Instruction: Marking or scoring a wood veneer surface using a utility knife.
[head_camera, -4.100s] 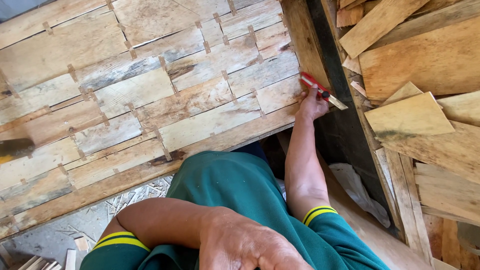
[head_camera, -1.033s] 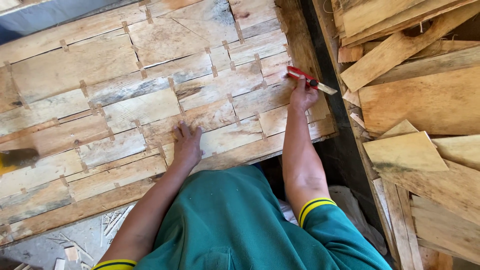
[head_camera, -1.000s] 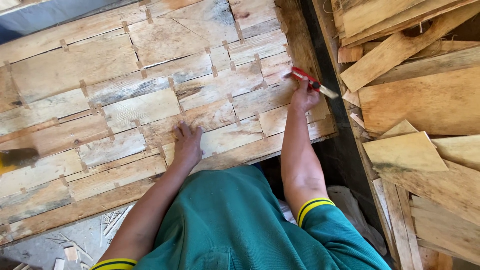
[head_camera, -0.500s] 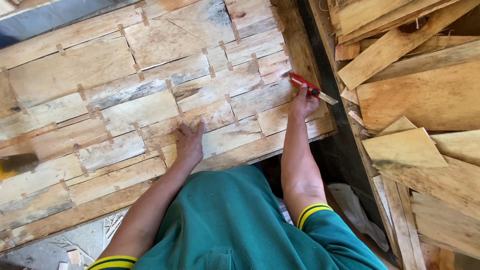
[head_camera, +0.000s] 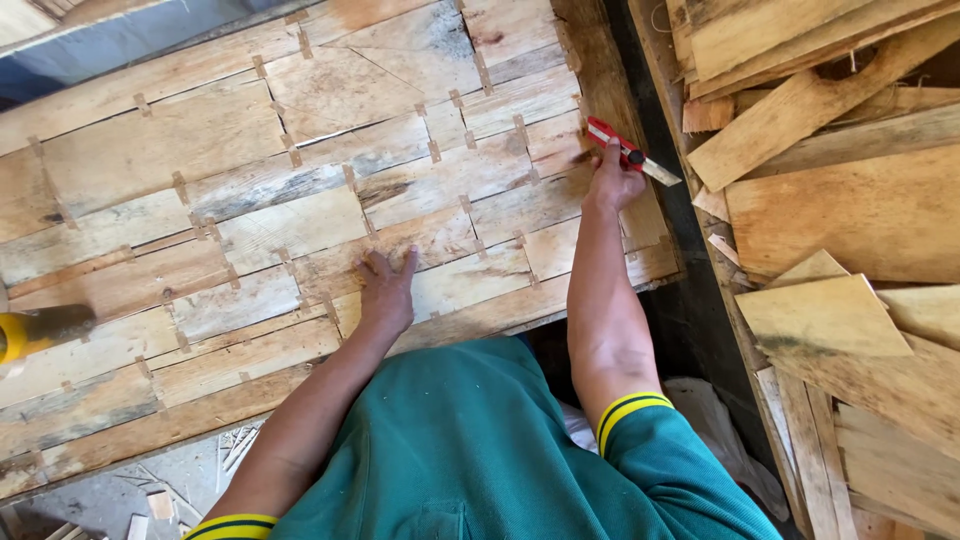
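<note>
The right hand gripped a red utility knife, fingers wrapped around the handle, at the right edge of a patched veneer sheet. The extended blade pointed right, out over the dark gap beside the sheet. The left hand lay flat on the sheet near its front edge, fingers spread and pressing down, well apart from the knife.

The sheet, made of many pale wood pieces joined by small tan tape tabs, covered the worktop and lay directly before the person in the green shirt.

Risks noted:
- The blade was long and exposed; in my judgement a sideways load at the sheet edge could snap it or let it skid off the wood.
- A slip toward the body would bring the blade near the right forearm, which ran along the same line.
- The thin pieces could split along the grain or lift at a tape tab if the blade caught, tearing a joint.
- Stacked offcut boards sat just right of the gap, loosely piled; a knocked piece could slide into the working area.
- A yellow-and-dark tool rested at the sheet's left edge and could roll.

No packages, labels or signs were visible. The only applied markings were the tan tape tabs, small rectangles spaced along the seams across the sheet.
</note>
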